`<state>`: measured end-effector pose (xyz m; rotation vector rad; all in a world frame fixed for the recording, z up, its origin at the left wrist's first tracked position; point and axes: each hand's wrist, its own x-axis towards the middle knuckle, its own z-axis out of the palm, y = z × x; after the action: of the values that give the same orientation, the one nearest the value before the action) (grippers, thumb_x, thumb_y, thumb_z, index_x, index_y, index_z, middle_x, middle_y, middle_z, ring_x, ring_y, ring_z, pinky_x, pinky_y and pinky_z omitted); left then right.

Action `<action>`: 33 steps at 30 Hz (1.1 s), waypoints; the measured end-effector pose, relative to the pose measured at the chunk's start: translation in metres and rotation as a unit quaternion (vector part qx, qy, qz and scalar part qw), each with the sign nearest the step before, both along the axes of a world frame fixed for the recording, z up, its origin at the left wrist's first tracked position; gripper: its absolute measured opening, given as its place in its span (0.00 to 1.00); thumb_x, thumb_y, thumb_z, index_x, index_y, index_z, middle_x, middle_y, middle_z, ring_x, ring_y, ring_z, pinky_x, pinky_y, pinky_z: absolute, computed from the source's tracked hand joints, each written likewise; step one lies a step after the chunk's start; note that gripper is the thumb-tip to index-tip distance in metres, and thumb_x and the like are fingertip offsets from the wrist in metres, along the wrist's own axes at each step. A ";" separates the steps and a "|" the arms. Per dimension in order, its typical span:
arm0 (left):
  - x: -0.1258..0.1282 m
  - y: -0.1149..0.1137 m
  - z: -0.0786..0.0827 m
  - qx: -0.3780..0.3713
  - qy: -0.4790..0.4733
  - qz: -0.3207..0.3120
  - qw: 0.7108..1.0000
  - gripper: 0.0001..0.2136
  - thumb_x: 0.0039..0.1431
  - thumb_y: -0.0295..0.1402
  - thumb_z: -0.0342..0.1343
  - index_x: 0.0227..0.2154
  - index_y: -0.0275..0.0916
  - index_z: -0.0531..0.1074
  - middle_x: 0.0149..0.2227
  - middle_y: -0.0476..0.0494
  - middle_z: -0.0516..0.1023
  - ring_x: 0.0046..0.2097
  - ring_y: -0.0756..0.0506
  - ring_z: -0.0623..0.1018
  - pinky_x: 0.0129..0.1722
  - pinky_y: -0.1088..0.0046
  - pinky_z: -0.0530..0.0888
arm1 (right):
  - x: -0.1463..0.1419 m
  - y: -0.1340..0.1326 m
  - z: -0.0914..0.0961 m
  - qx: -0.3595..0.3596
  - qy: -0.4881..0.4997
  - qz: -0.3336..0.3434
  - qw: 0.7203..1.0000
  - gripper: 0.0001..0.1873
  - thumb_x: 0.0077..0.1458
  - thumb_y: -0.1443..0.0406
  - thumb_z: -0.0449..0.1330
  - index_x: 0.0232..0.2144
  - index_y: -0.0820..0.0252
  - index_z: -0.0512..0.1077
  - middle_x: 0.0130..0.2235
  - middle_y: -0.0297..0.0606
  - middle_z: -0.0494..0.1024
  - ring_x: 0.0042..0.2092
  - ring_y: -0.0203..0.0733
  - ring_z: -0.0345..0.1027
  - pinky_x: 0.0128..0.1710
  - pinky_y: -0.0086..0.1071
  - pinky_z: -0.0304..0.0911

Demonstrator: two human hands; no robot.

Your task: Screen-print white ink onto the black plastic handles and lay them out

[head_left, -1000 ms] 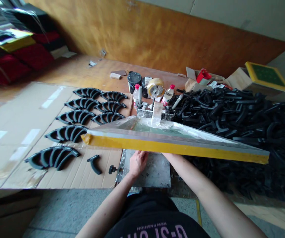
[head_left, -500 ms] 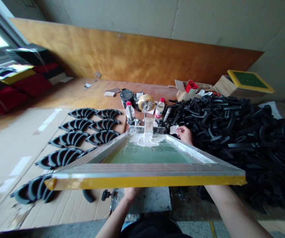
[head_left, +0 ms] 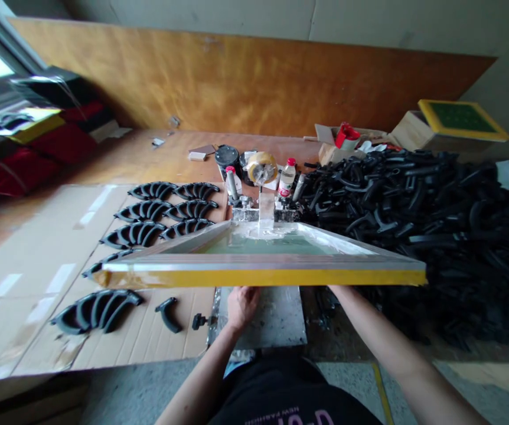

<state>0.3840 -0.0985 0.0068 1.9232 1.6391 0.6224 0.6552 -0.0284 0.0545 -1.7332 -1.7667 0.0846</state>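
A screen-printing frame (head_left: 263,277) with yellow tape along its near edge is tilted up over a metal base plate (head_left: 276,324). Under that edge, my left hand (head_left: 242,307) is closed with curled fingers above the plate; whatever is in them is hidden. My right forearm (head_left: 369,324) reaches beneath the frame, which covers the right hand and its fingers. A single curved black handle-like part (head_left: 169,314) lies on cardboard left of the plate, near a black clamp knob (head_left: 199,321).
Rows of curved black parts (head_left: 99,310) lie on the cardboard (head_left: 28,236). A large heap of black parts (head_left: 414,206) fills the right side. Behind the frame stand a tape roll (head_left: 262,168), a red-capped bottle (head_left: 287,178) and a black tub (head_left: 227,158).
My right hand, which held a small white pad beside the heap, has moved in under the frame; hand and pad are now hidden. The frame's near edge appears higher, and more of my left hand shows.
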 end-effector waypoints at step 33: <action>-0.001 -0.015 0.127 -0.236 -0.377 -0.047 0.895 0.24 0.60 0.53 0.49 0.44 0.36 0.71 0.27 0.51 0.72 0.17 0.55 0.68 0.13 0.80 0.61 | -0.078 -0.135 0.086 0.071 -0.075 0.304 0.947 0.13 0.64 0.64 0.56 0.49 0.57 0.74 0.41 0.41 0.79 0.43 0.43 0.71 0.47 0.38 0.70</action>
<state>0.3825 -0.1130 0.1335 1.1750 1.0545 0.7247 0.5772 -0.1630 0.1405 -1.0662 -2.3062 0.0859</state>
